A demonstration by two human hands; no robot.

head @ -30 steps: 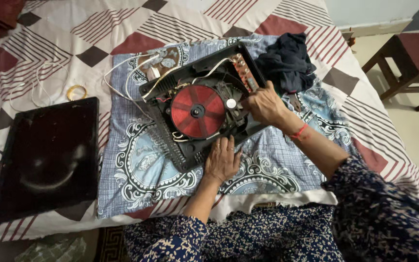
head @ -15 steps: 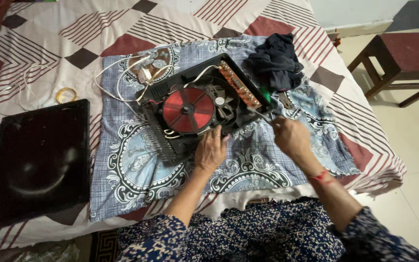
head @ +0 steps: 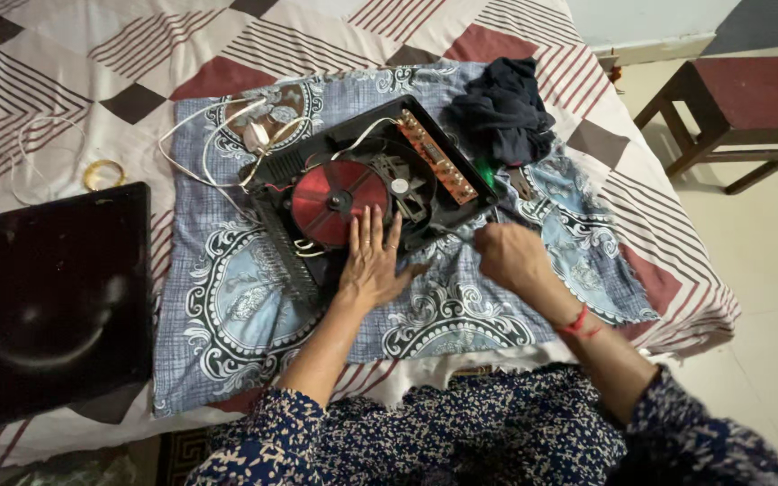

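Observation:
An opened black induction cooker (head: 272,171) lies on a blue patterned cloth (head: 236,306) on the bed. Its red round coil (head: 335,198), a fan and a brown circuit board (head: 438,157) are exposed. My left hand (head: 371,265) rests flat, fingers spread, on the cooker's near edge, fingertips touching the coil. My right hand (head: 511,256) is closed in a fist at the cooker's near right corner, and a thin tool shaft (head: 456,234) sticks out of it toward the casing.
The cooker's black glass top (head: 47,297) lies at the left. A white cord (head: 200,144) trails from the cooker's back. A yellow ring (head: 103,173) sits nearby, a dark bundled cloth (head: 502,112) and something green (head: 486,171) to the right. A wooden stool (head: 749,99) stands beside the bed.
My right hand has pulled back from the cooker's right side to its near right corner. My left hand has slid forward onto the casing by the coil.

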